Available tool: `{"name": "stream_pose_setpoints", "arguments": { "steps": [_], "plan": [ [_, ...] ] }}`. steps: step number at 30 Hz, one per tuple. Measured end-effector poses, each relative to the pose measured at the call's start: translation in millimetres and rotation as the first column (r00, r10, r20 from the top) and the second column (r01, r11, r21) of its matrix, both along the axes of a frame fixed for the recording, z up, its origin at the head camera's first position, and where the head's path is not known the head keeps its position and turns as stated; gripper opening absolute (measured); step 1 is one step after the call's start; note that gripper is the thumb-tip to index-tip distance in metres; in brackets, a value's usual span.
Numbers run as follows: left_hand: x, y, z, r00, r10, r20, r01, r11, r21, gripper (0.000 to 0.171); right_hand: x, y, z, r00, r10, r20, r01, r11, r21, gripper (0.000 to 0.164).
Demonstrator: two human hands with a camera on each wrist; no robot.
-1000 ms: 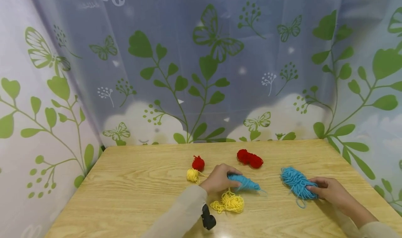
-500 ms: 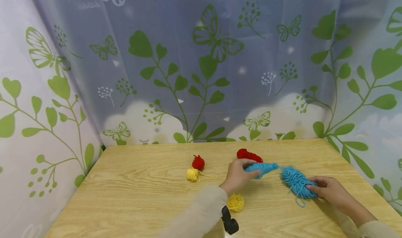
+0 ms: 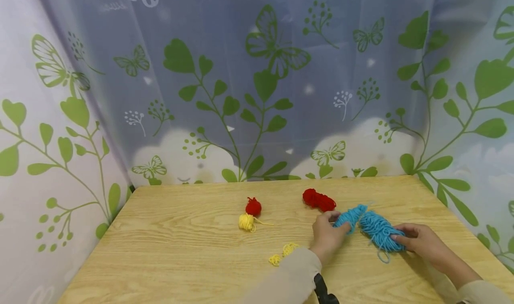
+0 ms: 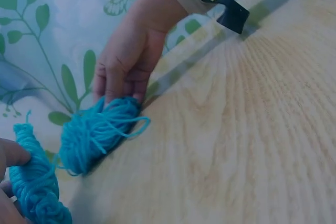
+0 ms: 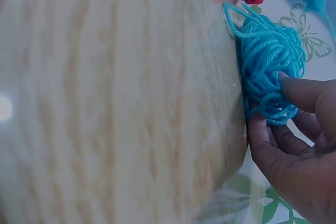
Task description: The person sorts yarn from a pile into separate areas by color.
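Observation:
My left hand [image 3: 327, 235] grips a tightly wound blue yarn bundle [image 3: 351, 217], thumb on the near side, its tapered end pointing away to the right. Just right of it lies a looser blue yarn skein [image 3: 381, 232] on the table, a loop trailing toward the front. My right hand [image 3: 421, 244] holds that skein at its right end, with the thumb [image 5: 304, 92] pressed on top and fingers curled beneath. In the left wrist view the wound bundle [image 4: 37, 182] stands near the skein [image 4: 100, 135], a narrow gap between them.
Behind my left hand lies a red yarn skein [image 3: 319, 199]. A small red yarn ball [image 3: 253, 207] and a small yellow yarn ball [image 3: 246, 222] sit together further left. Loose yellow yarn [image 3: 290, 249] is partly hidden by my left sleeve. A patterned curtain [image 3: 225, 94] backs the wooden table [image 3: 180, 241].
My left hand has carried the wound blue bundle rightward from above the yellow yarn to beside the blue skein. My right hand stays on the skein, nearly still.

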State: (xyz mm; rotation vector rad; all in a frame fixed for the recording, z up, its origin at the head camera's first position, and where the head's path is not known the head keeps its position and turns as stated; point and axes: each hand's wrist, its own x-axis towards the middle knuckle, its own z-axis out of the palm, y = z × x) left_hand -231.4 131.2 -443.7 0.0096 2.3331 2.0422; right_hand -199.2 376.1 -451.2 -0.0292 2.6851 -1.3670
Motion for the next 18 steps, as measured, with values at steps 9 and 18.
{"name": "stream_pose_setpoints", "arguments": {
  "steps": [9,18],
  "plan": [
    [11.5,18,-14.1,0.995,0.075,0.064,-0.071,0.995,-0.072,0.015,0.4,-1,0.5,1.000,0.003,-0.017,-0.003,1.000,0.018,0.047],
    [16.8,24,-15.8,0.994,0.074,0.074,-0.067,0.993,-0.099,0.010,1.3,-3,-0.3,1.000,-0.002,-0.023,0.003,0.999,0.046,0.049]
  ]
}}
